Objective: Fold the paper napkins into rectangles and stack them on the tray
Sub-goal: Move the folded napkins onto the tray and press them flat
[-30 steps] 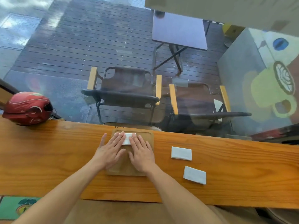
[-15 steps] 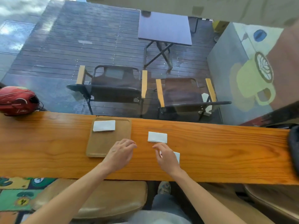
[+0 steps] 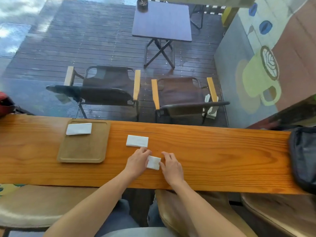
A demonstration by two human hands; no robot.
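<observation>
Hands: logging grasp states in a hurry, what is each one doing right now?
Left hand: fingers curled on the near napkin's left edge.
Right hand: thumb touching its right edge; grip cannot be told.

Café, wooden window counter [image 3: 205, 151], patio chairs [image 3: 106, 89], folding table [image 3: 162, 19], coffee-cup mural [image 3: 259, 77]

A long wooden counter [image 3: 213, 156] of orange-brown colour runs across the middle of the frame. On its left part lies a flat brown tray [image 3: 82, 151]. Right of the tray a folded white napkin [image 3: 137, 141] lies directly on the wood, and a second napkin [image 3: 153, 162] lies just below it. A dark bag [image 3: 302, 156] rests at the right end.
</observation>
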